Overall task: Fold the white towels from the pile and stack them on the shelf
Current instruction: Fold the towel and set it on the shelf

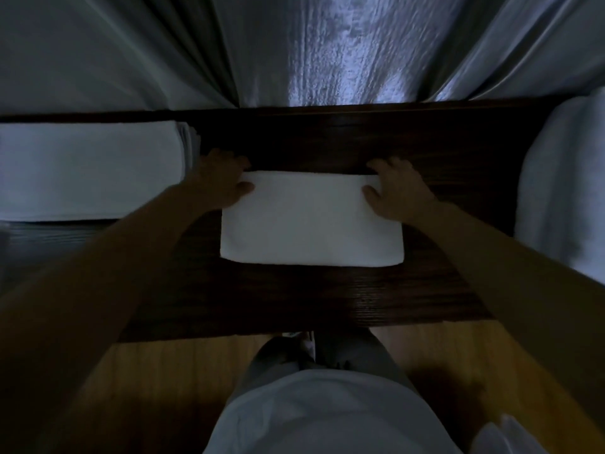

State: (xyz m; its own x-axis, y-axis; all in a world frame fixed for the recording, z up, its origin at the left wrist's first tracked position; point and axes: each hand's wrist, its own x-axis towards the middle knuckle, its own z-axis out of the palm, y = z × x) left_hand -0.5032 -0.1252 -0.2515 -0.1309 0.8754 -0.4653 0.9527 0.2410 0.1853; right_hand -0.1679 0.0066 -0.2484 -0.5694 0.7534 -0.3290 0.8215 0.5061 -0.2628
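Observation:
A folded white towel (311, 221) lies flat as a neat rectangle in the middle of the dark wooden shelf (327, 299). My left hand (219, 180) grips its far left corner, thumb on top. At the far right corner my right hand (397, 190) holds the towel's edge, fingers curled over it. A stack of folded white towels (88, 168) sits on the shelf at the left, just beyond my left hand. An unfolded pile of white towels (563, 191) rises at the right edge.
Pale curtains (98, 50) hang behind the shelf, with a bright textured strip in the middle. A wooden floor (170, 381) shows below the shelf's front edge. My legs and white top fill the bottom centre. The scene is dim.

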